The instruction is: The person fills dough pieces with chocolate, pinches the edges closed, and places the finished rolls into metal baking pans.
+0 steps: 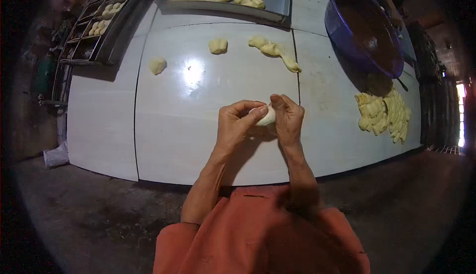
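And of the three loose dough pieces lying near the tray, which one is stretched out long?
The rightmost piece: it trails out in an uneven strip, while the left piece and the middle piece are short, compact lumps.

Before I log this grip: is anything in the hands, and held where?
Yes, a small pale dough piece. The left hand pinches its left side between thumb and fingers; the right hand's exact contact can't be told.

White tiled bench [198, 150] with a few dough lumps [218, 46] on it. Tray [277, 18], divided rack [106, 46] and purple basin [339, 38] too.
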`<state>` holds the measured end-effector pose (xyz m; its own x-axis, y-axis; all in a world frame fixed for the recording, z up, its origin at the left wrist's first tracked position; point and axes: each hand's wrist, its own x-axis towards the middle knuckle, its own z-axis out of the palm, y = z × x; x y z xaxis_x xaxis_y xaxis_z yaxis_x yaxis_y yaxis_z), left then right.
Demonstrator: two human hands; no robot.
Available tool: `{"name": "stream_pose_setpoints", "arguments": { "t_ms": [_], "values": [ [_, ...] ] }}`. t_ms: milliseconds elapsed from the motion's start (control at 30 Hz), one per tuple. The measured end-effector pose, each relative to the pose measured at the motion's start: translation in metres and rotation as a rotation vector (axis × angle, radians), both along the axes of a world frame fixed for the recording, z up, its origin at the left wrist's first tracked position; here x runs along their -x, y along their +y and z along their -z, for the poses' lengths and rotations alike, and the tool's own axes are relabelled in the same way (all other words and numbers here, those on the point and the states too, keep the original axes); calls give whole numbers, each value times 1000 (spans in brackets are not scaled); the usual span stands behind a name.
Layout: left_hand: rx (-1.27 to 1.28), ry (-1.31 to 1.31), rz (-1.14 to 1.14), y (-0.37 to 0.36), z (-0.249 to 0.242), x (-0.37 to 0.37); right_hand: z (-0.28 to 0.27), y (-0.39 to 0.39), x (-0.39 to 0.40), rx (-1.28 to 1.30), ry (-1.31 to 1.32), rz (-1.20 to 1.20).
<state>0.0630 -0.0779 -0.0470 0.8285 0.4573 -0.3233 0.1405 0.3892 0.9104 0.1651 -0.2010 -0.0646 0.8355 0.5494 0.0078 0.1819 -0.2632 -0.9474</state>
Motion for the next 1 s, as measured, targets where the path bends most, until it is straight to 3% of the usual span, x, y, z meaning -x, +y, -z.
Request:
{"name": "stream_pose_setpoints", "arguments": {
  "t_ms": [33, 100, 133, 167, 233, 267, 300, 367, 433, 467, 533, 600, 633, 700, 767, 867, 933, 1000],
  "values": [
    [5, 5, 5, -2, 3, 0, 1, -5, 4, 5, 5, 5],
    [139, -4, -129, -7, 7, -2, -8, -14, 14, -220, -18, 16],
    [210, 25, -115, -11, 9, -3, -24, -24, 17, -43, -224, -137],
    [220, 32, -109, -15, 14, -2, -22, -32, 16, -32, -218, -132],
    [136, 53, 19, -24, 22, -4, -18, -52, 14, 36, -492, -309],
    [-72, 71, 132, -24, 23, -4, -23, -63, 11, 58, -372, -289],
    [-64, 69, 140, -26, 18, -3, -24, -75, 8, 68, -373, -282],
    [92, 23, 13, -27, 7, -1, -27, -97, 1, 76, 256, -58],
    [-33, 40, -57, -12, 2, 8, -16, -116, -8, -111, 375, 52],
    [-225, 137, -53, 5, 4, 15, -12, -126, -14, -72, 368, 5],
    [-300, 134, -162, 32, 14, 30, -2, -130, -21, -36, 363, -27],
    [-484, 291, -253, 62, 22, 41, 13, -123, -22, 349, -121, -223],
    [-518, 320, -337, 76, 28, 45, 11, -121, -20, 347, -121, -217],
    [-595, 409, -457, 99, 32, 52, 6, -110, -13, 466, -370, -142],
    [-738, 412, -516, 130, 65, 55, 10, -113, -13, 550, -344, -87],
    [-1053, 484, -578, 185, 74, 55, 20, -115, -12, 578, -351, -15],
    [-1042, 715, -584, 193, 43, 37, 9, -104, -7, 448, -298, 62],
    [-1085, 772, -521, 221, 41, 31, 2, -91, -6, 402, -303, 112]
  ]
}}
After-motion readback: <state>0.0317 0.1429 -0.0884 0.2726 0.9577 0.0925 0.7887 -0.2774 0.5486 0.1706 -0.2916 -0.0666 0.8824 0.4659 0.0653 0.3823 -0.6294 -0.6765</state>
